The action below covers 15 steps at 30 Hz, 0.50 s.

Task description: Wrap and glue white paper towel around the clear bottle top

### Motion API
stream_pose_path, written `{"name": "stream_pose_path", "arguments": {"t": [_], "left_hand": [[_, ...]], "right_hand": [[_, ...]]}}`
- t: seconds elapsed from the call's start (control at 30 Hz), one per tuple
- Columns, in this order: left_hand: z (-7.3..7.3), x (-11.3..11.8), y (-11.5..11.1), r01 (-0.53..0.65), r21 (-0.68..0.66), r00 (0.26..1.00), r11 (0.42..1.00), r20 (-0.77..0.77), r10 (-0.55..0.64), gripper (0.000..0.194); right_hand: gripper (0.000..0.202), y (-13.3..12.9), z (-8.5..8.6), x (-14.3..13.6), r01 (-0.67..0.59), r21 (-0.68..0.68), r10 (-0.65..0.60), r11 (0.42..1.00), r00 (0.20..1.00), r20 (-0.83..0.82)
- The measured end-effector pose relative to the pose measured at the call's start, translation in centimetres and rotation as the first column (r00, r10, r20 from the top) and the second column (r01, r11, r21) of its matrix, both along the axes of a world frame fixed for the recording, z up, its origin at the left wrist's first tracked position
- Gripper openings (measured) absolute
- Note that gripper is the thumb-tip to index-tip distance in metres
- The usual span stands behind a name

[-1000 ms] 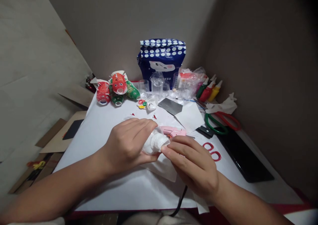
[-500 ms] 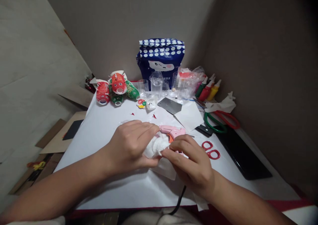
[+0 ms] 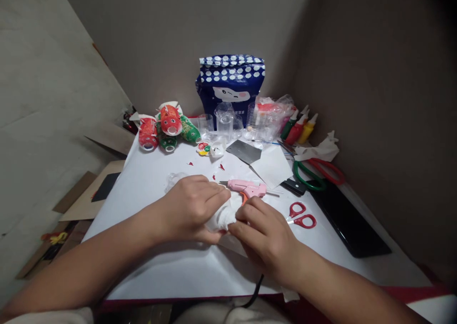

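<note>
My left hand point(image 3: 194, 208) clasps the white piece point(image 3: 226, 216) from nine o'clock; my right hand's point(image 3: 268, 233) fingers pinch its end at four o'clock. The pink glue gun point(image 3: 247, 187) lies at the piece's one o'clock.

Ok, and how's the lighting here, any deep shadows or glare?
Head view: white tabletop well lit, upper right corner nearly black; head view: soft shadow on the tabletop by the left forearm; head view: small glints on the blue bag and clear cup; head view: the white piece between left hand and right hand pale, its fine detail unclear.
</note>
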<state>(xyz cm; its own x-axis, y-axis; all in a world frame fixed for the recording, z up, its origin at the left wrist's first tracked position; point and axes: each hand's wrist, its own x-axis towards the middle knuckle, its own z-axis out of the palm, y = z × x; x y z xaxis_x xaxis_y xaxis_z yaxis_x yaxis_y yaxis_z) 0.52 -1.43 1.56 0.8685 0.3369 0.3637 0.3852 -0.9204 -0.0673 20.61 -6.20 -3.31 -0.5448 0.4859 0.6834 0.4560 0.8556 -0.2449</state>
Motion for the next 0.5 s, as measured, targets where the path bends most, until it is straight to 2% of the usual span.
{"name": "stream_pose_path", "arguments": {"t": [0.13, 0.2, 0.33, 0.5], "left_hand": [[0.6, 0.0, -0.2, -0.068, 0.033, 0.997, 0.997, -0.032, 0.069, 0.033], [1.0, -0.1, -0.4, -0.083, 0.027, 0.997, 0.996, 0.001, 0.083, 0.038], [1.6, -0.4, -0.9, -0.091, 0.07, 0.995, 0.993, 0.053, 0.088, 0.045], [1.8, -0.5, -1.0, -0.124, 0.125, 0.989, 0.984, 0.093, 0.113, 0.04]], "right_hand": [[0.015, 0.1, -0.4, 0.1, 0.085, 0.046, -0.085, 0.995, 0.996, 0.017], [0.013, 0.1, -0.3, 0.3, 0.041, 0.056, -0.037, 0.998, 0.998, -0.055], [0.024, -0.1, 0.6, 0.9, -0.042, 0.087, 0.062, 0.995, 0.968, -0.245], [0.012, -0.4, 1.3, 1.5, -0.022, -0.068, -0.004, 0.997, 0.934, -0.357]]}}
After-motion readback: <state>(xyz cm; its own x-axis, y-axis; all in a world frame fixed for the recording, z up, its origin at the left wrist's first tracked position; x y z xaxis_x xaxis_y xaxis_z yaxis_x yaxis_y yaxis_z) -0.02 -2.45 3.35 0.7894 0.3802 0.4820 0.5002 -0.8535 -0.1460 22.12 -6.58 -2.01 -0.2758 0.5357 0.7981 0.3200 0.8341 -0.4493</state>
